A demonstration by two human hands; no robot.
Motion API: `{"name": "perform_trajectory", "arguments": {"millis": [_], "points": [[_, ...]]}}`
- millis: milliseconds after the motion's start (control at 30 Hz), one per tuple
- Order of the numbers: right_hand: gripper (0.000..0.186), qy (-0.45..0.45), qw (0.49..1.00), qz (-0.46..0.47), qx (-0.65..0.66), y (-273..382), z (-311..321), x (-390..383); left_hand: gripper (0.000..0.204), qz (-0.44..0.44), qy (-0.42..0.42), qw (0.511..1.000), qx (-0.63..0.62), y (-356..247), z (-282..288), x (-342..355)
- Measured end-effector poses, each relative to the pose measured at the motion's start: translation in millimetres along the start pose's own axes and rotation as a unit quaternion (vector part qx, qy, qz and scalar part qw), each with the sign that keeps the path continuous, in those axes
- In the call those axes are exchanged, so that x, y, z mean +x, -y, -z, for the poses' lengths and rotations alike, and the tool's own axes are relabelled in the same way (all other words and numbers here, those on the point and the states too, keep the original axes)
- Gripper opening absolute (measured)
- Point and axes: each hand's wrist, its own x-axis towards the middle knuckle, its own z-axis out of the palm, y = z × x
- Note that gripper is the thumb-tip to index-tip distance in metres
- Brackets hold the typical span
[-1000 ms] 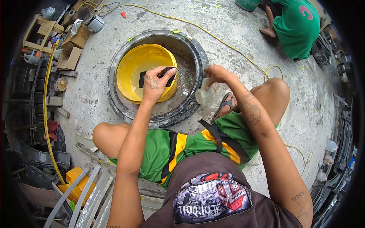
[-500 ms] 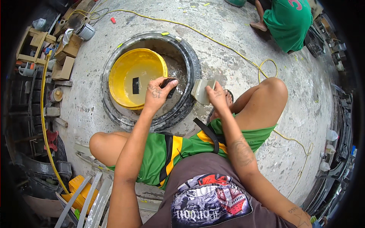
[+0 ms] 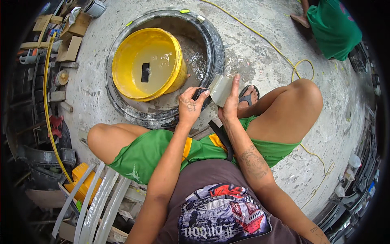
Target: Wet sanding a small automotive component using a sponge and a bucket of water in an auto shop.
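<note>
My left hand [image 3: 190,106] pinches a small, dark folded piece of sandpaper [image 3: 198,94] between thumb and fingers. The sandpaper lies against or right beside the edge of a grey angled plastic part [image 3: 220,91]; contact is hard to make out. My right hand [image 3: 230,104] holds that part from the right, its palm behind it and one finger pointing up. Just beyond my hands, a yellow bucket [image 3: 178,77] of cloudy water sits tilted inside a black tyre [image 3: 217,53]. A black rectangular piece [image 3: 145,72] shows in the bucket's water.
A yellow cord [image 3: 260,36] runs over the concrete floor [image 3: 260,61] on the right. Another person in a green shirt [image 3: 335,30] is at far right. Cardboard boxes [image 3: 70,49] and dark parts line the left. Long grey strips [image 3: 97,203] lie near my left side.
My left hand has moved right, bringing the sandpaper to the grey part. My right hand has turned the part, with a finger now raised. The whole view has shifted somewhat.
</note>
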Motion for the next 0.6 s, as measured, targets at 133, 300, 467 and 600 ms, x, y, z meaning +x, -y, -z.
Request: {"name": "perform_trajectory", "arguments": {"millis": [133, 300, 467, 600], "points": [[0.073, -0.047, 0.998, 0.028, -0.010, -0.7, -9.5, -2.8, 0.023, -0.057, 0.023, 0.998, 0.030, -9.9, -0.5, 3.9], [0.073, -0.052, 0.998, 0.021, -0.035, -3.1, -6.6, -0.5, 0.018, -0.007, 0.003, 1.000, 0.021, -12.8, 1.6, 1.7], [0.076, -0.070, 0.995, 0.037, -0.056, -1.1, -8.3, 0.0, 0.020, -0.039, 0.032, 0.997, 0.056, -18.1, -5.3, -3.9], [0.076, -0.079, 0.992, 0.035, -0.093, -3.7, -7.3, 1.4, 0.018, -0.037, 0.002, 0.999, 0.040, -17.2, -9.3, -5.3]]}}
